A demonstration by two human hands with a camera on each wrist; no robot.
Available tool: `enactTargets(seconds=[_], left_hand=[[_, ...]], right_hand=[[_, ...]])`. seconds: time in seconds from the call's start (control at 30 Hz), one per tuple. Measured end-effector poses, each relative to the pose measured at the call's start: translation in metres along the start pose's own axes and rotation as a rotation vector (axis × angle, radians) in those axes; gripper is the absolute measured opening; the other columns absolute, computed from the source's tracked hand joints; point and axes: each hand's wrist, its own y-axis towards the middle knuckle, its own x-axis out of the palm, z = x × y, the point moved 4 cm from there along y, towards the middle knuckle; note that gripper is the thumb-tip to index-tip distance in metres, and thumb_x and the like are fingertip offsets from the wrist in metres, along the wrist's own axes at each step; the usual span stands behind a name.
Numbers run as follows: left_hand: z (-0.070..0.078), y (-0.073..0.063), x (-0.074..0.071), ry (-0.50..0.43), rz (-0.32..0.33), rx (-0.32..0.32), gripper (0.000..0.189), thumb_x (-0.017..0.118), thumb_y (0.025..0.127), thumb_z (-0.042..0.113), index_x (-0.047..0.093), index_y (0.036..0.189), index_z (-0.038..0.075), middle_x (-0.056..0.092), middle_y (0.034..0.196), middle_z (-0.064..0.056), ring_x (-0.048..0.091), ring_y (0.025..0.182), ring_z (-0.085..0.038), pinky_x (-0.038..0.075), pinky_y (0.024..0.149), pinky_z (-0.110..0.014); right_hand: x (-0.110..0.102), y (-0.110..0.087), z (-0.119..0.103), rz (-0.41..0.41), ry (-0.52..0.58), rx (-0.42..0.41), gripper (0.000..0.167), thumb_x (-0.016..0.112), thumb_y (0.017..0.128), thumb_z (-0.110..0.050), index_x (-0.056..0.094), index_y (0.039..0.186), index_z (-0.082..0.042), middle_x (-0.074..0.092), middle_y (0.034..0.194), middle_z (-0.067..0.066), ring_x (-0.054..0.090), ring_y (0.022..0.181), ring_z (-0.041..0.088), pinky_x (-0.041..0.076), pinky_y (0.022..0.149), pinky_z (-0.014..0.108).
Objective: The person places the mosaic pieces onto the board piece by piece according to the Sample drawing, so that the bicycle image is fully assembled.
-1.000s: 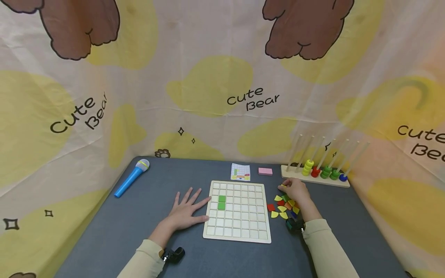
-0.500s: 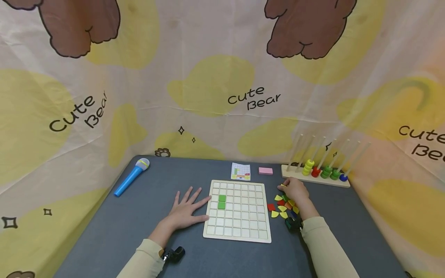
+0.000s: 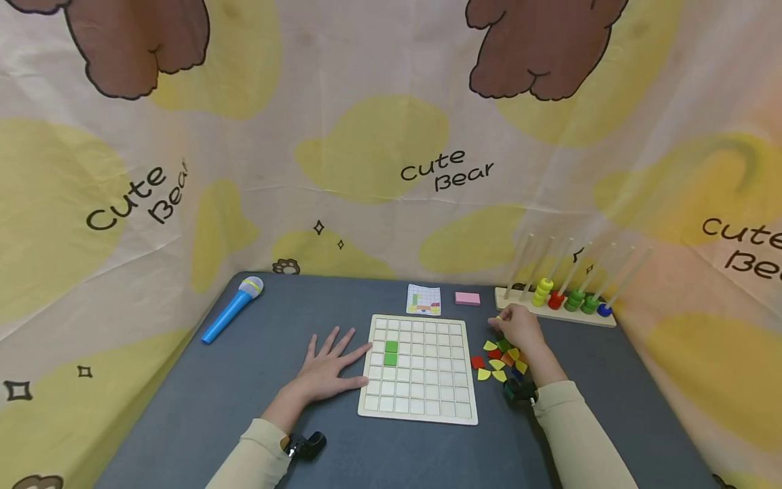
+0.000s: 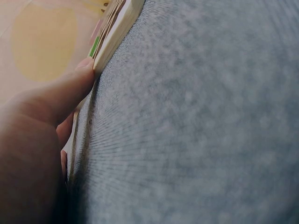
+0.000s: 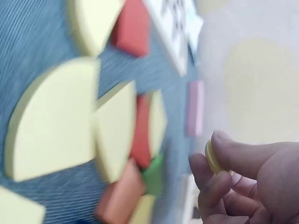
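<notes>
My left hand (image 3: pixel 326 372) lies spread on the dark table, its thumb and little-side fingers straight; thumb and index fingertip touch the left edge of the white gridded board (image 3: pixel 421 404). In the left wrist view the thumb presses the side of the board (image 4: pixel 117 42). Two green square tiles (image 3: pixel 390 353) sit in its grid. Right of the board, my right hand (image 3: pixel 519 327) pinches a small yellow piece (image 5: pixel 212 159) between thumb and fingers. Below that hand lies a loose pile of tiles: yellow quarter-circles (image 5: pixel 56 121), a red tile (image 3: pixel 478 363), an orange tile (image 5: pixel 120 191) and others.
A printed pattern card (image 3: pixel 424 300) and a pink block (image 3: pixel 467 299) lie behind the board. At the back right stands a wooden peg rack (image 3: pixel 513 299) with coloured beads. A blue toy microphone (image 3: pixel 229 314) rests at the left, and a patterned cloth hangs behind.
My right hand has lifted slightly and turned a little, still pinching the yellow piece. The left hand keeps its place at the board, and the green tiles are unchanged.
</notes>
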Motion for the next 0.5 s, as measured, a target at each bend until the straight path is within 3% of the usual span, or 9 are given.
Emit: enactTargets(seconds=[0.1,0.5], left_hand=[[0.000,0.000,-0.001,0.004,0.004,-0.007,0.079,0.049,0.088,0.079,0.033,0.157,0.044,0.017,0.170,-0.002,0.003,0.157,-0.038,-0.004,0.116,-0.073],[0.003,-0.001,-0.003,0.004,-0.008,-0.009,0.078,0.049,0.088,0.079,0.033,0.157,0.044,0.017,0.170,-0.002,0.003,0.157,-0.038,-0.004,0.116,-0.073]], right_hand=[[-0.008,-0.004,-0.011,0.040,0.034,-0.060,0.028,0.075,0.093,-0.026,0.062,0.097,-0.001,0.059,0.083,0.012,0.053,0.072,0.025,0.045,0.060,0.030],[-0.010,-0.024,-0.047,0.072,0.051,-0.137,0.029,0.076,0.092,-0.031,0.070,0.103,-0.004,0.059,0.085,0.011,0.051,0.073,0.024,0.042,0.059,0.030]])
